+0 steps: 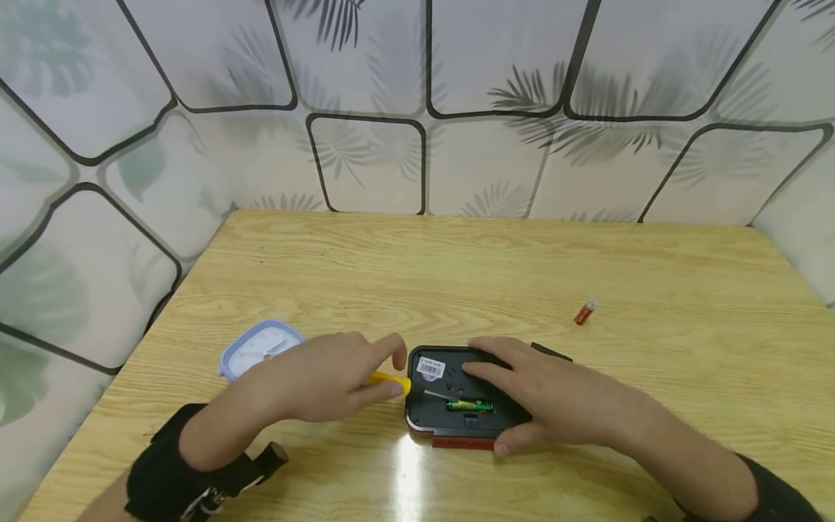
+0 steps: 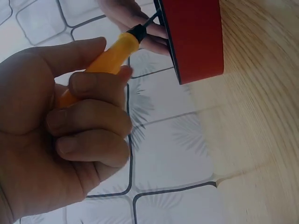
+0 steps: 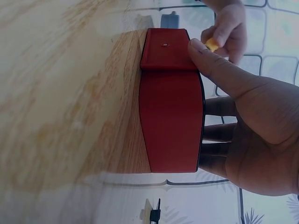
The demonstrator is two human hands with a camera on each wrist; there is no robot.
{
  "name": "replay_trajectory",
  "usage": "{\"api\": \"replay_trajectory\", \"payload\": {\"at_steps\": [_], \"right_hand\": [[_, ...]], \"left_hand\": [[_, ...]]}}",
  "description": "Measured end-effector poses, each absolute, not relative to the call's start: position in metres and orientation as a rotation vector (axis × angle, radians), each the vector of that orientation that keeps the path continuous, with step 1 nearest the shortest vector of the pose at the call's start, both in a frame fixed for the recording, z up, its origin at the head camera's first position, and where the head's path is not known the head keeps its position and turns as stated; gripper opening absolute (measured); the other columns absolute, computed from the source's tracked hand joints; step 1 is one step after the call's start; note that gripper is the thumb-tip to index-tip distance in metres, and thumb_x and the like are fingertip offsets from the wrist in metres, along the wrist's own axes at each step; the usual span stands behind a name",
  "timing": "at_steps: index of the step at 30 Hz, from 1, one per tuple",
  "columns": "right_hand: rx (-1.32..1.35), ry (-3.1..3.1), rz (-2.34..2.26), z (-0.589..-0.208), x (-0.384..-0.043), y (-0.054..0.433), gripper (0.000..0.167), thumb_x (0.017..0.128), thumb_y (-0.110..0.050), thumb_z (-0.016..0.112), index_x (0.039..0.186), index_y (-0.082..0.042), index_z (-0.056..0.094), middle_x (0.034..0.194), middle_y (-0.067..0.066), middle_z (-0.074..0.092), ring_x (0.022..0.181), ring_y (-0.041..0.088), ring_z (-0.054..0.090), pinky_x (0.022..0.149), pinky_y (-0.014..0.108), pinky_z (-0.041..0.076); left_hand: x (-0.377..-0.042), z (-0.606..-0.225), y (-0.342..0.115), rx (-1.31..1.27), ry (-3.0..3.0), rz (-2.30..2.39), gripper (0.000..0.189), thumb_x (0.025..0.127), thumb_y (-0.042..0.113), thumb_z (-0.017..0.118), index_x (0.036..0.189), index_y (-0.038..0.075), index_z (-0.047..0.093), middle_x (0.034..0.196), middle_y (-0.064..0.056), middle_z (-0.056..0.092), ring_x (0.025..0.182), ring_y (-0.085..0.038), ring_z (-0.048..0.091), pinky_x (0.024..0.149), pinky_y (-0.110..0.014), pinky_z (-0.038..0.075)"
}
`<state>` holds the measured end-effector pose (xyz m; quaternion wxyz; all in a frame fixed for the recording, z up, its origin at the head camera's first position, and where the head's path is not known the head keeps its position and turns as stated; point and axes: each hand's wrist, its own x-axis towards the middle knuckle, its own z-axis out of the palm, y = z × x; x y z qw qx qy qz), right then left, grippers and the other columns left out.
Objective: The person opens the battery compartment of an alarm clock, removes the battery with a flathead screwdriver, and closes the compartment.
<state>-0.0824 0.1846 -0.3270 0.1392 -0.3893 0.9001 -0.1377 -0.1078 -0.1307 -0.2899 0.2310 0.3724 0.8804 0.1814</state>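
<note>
A box-shaped device [image 1: 427,420] with a black back and red sides [image 2: 196,42] lies back-up on the table. A green battery [image 1: 471,406] sits in a recess in its back. My left hand [image 1: 333,377] grips a screwdriver by its yellow-orange handle [image 2: 110,58], fingers curled round it. The thin metal shaft reaches over the back, its tip at the left end of the green battery. My right hand [image 1: 548,391] rests on the right part of the device, fingers spread over the black back, thumb at the near red edge [image 3: 168,116].
An orange battery [image 1: 585,312] is on the table beyond my right hand. Part of a black object [image 1: 551,352] shows behind that hand. A blue-rimmed container [image 1: 261,346] with small things in it stands left, partly hidden by my left hand. A patterned wall covering [image 1: 365,167] borders the wooden table [image 1: 404,275].
</note>
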Motion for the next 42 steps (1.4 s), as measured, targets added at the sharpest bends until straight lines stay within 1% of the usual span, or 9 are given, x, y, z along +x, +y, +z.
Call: {"api": "replay_trajectory", "payload": {"at_steps": [2, 5, 9, 12, 19, 28, 32, 38, 42], "right_hand": [[-1.123, 2.600, -0.396, -0.327, -0.083, 0.184, 0.086, 0.088, -0.066, 0.074, 0.157, -0.020, 0.051, 0.169, 0.007, 0.035, 0.147, 0.030, 0.048, 0.112, 0.054, 0.052], [-1.116, 2.596, -0.394, -0.327, -0.083, 0.184, 0.087, 0.088, -0.067, 0.074, 0.157, -0.020, 0.050, 0.170, 0.008, 0.035, 0.149, 0.031, 0.047, 0.112, 0.055, 0.051], [-1.109, 2.591, -0.398, -0.327, -0.083, 0.184, 0.087, 0.088, -0.067, 0.074, 0.158, -0.020, 0.050, 0.170, 0.008, 0.034, 0.150, 0.031, 0.046, 0.113, 0.056, 0.050], [-1.114, 2.591, -0.399, -0.327, -0.083, 0.184, 0.087, 0.088, -0.066, 0.074, 0.158, -0.020, 0.050, 0.170, 0.008, 0.035, 0.149, 0.031, 0.046, 0.113, 0.056, 0.050], [-1.117, 2.593, -0.394, -0.326, -0.083, 0.183, 0.087, 0.089, -0.067, 0.073, 0.158, -0.020, 0.050, 0.170, 0.008, 0.035, 0.149, 0.031, 0.047, 0.112, 0.056, 0.051], [-1.124, 2.593, -0.397, -0.326, -0.083, 0.184, 0.087, 0.089, -0.066, 0.074, 0.158, -0.019, 0.050, 0.170, 0.009, 0.035, 0.149, 0.031, 0.046, 0.112, 0.055, 0.051], [-1.132, 2.597, -0.397, -0.326, -0.083, 0.184, 0.087, 0.089, -0.066, 0.074, 0.157, -0.018, 0.050, 0.170, 0.009, 0.035, 0.149, 0.031, 0.046, 0.112, 0.055, 0.051], [-1.116, 2.595, -0.395, -0.326, -0.083, 0.184, 0.087, 0.089, -0.066, 0.074, 0.158, -0.019, 0.050, 0.170, 0.008, 0.035, 0.150, 0.031, 0.046, 0.113, 0.055, 0.051], [-1.105, 2.593, -0.395, -0.326, -0.083, 0.183, 0.087, 0.088, -0.066, 0.074, 0.158, -0.020, 0.050, 0.170, 0.008, 0.035, 0.149, 0.031, 0.046, 0.112, 0.056, 0.051]], "left_hand": [[-0.108, -0.289, -0.131, 1.055, 2.419, 0.595, 0.022, 0.109, 0.028, 0.062, 0.124, 0.013, 0.059, 0.055, 0.014, 0.042, 0.046, 0.000, 0.037, 0.049, -0.020, 0.036], [-0.107, -0.288, -0.130, 1.083, 2.430, 0.768, 0.016, 0.106, 0.022, 0.064, 0.118, 0.012, 0.061, 0.053, 0.014, 0.041, 0.045, 0.003, 0.035, 0.047, -0.019, 0.035], [-0.105, -0.287, -0.129, 1.108, 2.426, 1.000, 0.004, 0.102, 0.016, 0.068, 0.103, 0.012, 0.066, 0.062, 0.010, 0.056, 0.050, 0.005, 0.044, 0.048, -0.017, 0.044], [-0.104, -0.288, -0.128, 1.107, 2.410, 1.116, 0.005, 0.101, 0.015, 0.071, 0.097, 0.013, 0.068, 0.071, 0.006, 0.064, 0.054, 0.004, 0.049, 0.051, -0.019, 0.050], [-0.102, -0.292, -0.124, 1.091, 2.404, 1.262, 0.004, 0.099, 0.014, 0.075, 0.099, 0.011, 0.073, 0.069, 0.008, 0.063, 0.054, 0.003, 0.044, 0.049, -0.019, 0.043], [-0.100, -0.297, -0.118, 1.151, 2.368, 1.369, 0.005, 0.096, 0.009, 0.077, 0.101, 0.008, 0.075, 0.073, 0.004, 0.070, 0.057, 0.004, 0.052, 0.050, -0.021, 0.051], [-0.099, -0.299, -0.115, 1.176, 2.403, 1.324, 0.006, 0.097, 0.010, 0.077, 0.102, 0.008, 0.076, 0.075, 0.006, 0.072, 0.059, 0.006, 0.054, 0.053, -0.021, 0.053], [-0.100, -0.298, -0.118, 1.211, 2.474, 1.212, 0.004, 0.100, 0.012, 0.073, 0.099, 0.008, 0.073, 0.072, 0.006, 0.069, 0.058, 0.007, 0.049, 0.051, -0.019, 0.050], [-0.104, -0.294, -0.123, 1.214, 2.493, 1.060, 0.007, 0.100, 0.011, 0.071, 0.099, 0.007, 0.077, 0.080, 0.002, 0.076, 0.061, 0.009, 0.057, 0.056, -0.015, 0.055]]}}
